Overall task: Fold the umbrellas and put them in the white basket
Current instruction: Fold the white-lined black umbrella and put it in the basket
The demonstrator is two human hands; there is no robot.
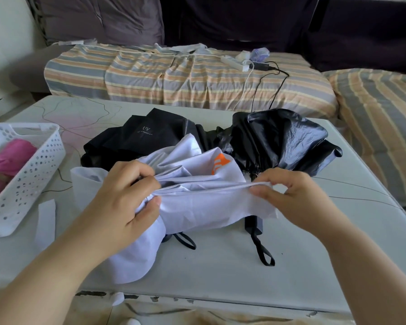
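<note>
A: What's nearest?

B: Both hands on the white umbrella (197,202), which lies across the near part of the table (220,277). The left hand (124,202) has its fingers curled into a bunched handful of the canopy; the right hand (288,195) pinches one fold edge between thumb and fingertips. The hands are apart, with the cloth drawn between them.

A: How will it handle?

B: I'd judge it light and limp: thin, slick fabric that creases easily and may slide out of a loose pinch. The ribs underneath are likely stiff and thin, so better to take hold along the fold edges, pleat by pleat, than to crush the middle. Its dark handle (253,225) with a wrist strap (264,252) sticks out below, a firm place to grip.

A: And behind it?

B: Two black umbrellas, unfolded: a matte black umbrella (150,134) printed "UV" and a glossy black umbrella (284,134) to its right, touching it.

A: The basket?

B: The white basket (31,174) sits at the left edge, perforated, holding a pink umbrella (7,160) already bundled. A striped sofa (185,78) lies beyond.
</note>
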